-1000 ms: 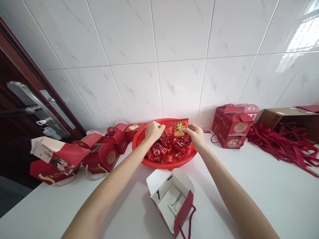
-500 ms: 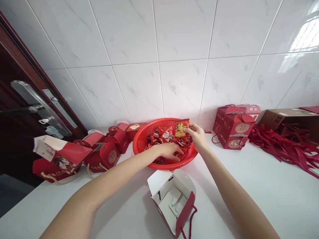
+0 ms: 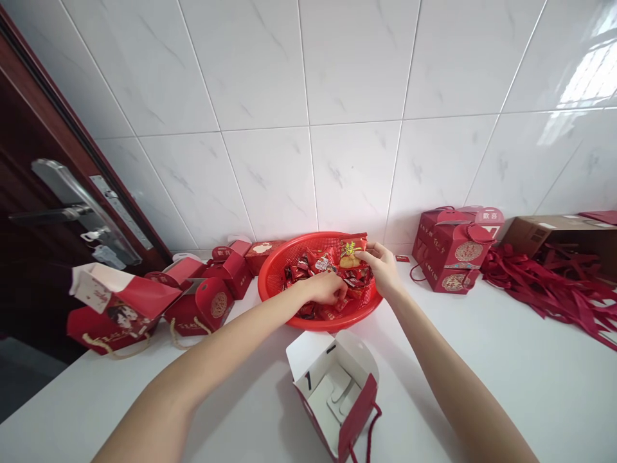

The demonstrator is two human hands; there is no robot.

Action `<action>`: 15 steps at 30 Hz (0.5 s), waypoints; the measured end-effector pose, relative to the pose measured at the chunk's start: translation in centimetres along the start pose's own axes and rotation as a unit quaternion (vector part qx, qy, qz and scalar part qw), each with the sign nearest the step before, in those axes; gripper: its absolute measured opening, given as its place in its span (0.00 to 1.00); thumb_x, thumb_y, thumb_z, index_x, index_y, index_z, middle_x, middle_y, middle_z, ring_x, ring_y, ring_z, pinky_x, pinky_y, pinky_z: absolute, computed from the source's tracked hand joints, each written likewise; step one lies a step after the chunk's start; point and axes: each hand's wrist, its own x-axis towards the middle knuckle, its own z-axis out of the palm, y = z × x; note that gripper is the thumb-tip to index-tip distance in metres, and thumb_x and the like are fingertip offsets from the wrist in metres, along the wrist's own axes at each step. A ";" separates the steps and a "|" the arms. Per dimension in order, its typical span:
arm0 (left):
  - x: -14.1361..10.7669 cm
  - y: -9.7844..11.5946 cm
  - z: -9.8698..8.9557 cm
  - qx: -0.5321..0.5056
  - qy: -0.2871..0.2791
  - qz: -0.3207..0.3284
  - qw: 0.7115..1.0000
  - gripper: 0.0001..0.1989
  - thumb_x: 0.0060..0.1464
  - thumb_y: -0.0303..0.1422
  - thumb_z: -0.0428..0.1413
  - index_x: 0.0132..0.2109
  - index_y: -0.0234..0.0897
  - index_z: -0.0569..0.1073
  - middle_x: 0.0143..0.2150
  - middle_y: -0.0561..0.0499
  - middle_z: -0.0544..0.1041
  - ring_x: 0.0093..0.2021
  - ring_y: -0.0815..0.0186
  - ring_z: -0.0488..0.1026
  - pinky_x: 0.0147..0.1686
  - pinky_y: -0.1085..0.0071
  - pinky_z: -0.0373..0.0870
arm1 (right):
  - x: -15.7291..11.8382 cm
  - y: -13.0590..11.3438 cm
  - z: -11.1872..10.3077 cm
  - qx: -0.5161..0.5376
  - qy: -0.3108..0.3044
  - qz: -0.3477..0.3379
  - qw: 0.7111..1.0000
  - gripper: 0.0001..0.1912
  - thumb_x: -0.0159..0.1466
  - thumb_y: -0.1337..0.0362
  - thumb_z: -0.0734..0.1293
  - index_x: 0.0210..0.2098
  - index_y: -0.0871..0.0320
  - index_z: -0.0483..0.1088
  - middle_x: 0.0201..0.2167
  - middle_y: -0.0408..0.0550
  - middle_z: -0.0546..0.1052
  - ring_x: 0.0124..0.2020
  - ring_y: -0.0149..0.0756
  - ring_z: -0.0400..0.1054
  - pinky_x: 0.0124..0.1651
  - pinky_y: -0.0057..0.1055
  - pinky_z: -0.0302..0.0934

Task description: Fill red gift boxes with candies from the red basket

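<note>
Wrapped packets [image 3: 322, 260]: heaped in the red basket [image 3: 274, 271], right at the middle of the action, against the tiled wall!
Yellow-lettered packet [image 3: 351, 252]: up at the far right of the basket, face towards us, standing above the heap.
Right hand [image 3: 380, 265]: pinching that packet by its right edge, thumb across the front.
Left hand [image 3: 328, 288]: down in the heap, fingers curled, tips buried; whether they have closed on anything, I cannot tell.
Step in hand: picking from the basket, I'd judge, one packet secured and the other hand busy choosing.
Open box [image 3: 354, 417]: just in front of the basket, flaps up, pale folded base on show, dark red cord at its side.
Next move calls for: a sure pinch on one slick wrapper, I'd say, then a clean lift over the rim, with no neighbours dragged along and no slackening on the right.
On the flanks: red boxes [image 3: 124, 312] to the left, stacked boxes [image 3: 450, 251] and loose ribbons [image 3: 544, 276] to the right.
</note>
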 end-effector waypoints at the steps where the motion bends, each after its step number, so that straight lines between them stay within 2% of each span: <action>1: 0.0 -0.1 -0.1 -0.001 0.001 0.006 1.000 0.13 0.51 0.24 0.57 0.43 0.40 0.80 0.35 0.51 0.80 0.34 0.62 0.74 0.31 0.71 0.64 | 0.0 0.0 0.0 -0.002 0.002 0.000 1.000 0.15 0.45 0.58 0.76 0.30 0.56 0.74 0.30 0.45 0.80 0.33 0.39 0.73 0.39 0.35 0.67; 4: -0.1 0.1 -0.2 0.000 -0.023 0.021 1.000 0.20 0.51 0.33 0.62 0.52 0.44 0.78 0.41 0.51 0.80 0.38 0.61 0.75 0.34 0.71 0.65 | 0.1 0.0 0.0 -0.002 0.004 0.003 1.000 0.16 0.44 0.57 0.76 0.31 0.57 0.73 0.31 0.46 0.80 0.34 0.40 0.73 0.39 0.36 0.67; 7: 0.0 0.6 0.0 0.030 -0.042 0.009 0.999 0.22 0.51 0.38 0.63 0.54 0.46 0.77 0.46 0.50 0.79 0.40 0.58 0.75 0.35 0.70 0.65 | 0.1 0.0 0.0 0.000 0.002 0.003 1.000 0.17 0.44 0.57 0.76 0.31 0.57 0.73 0.30 0.46 0.80 0.34 0.40 0.74 0.40 0.36 0.67; 11: 0.2 0.9 0.2 0.059 -0.036 -0.007 0.998 0.15 0.50 0.36 0.63 0.47 0.43 0.78 0.43 0.49 0.79 0.39 0.58 0.75 0.34 0.69 0.64 | 0.0 0.0 0.0 -0.001 0.001 0.001 1.000 0.16 0.44 0.57 0.76 0.31 0.56 0.73 0.29 0.45 0.79 0.32 0.39 0.73 0.39 0.36 0.67; 15: 0.2 0.9 0.2 0.056 -0.016 -0.027 0.998 0.12 0.48 0.29 0.61 0.43 0.38 0.77 0.41 0.46 0.80 0.37 0.56 0.75 0.32 0.68 0.64 | 0.0 0.1 0.0 -0.005 0.001 0.001 1.000 0.16 0.44 0.57 0.76 0.30 0.56 0.73 0.30 0.45 0.80 0.33 0.39 0.73 0.39 0.36 0.67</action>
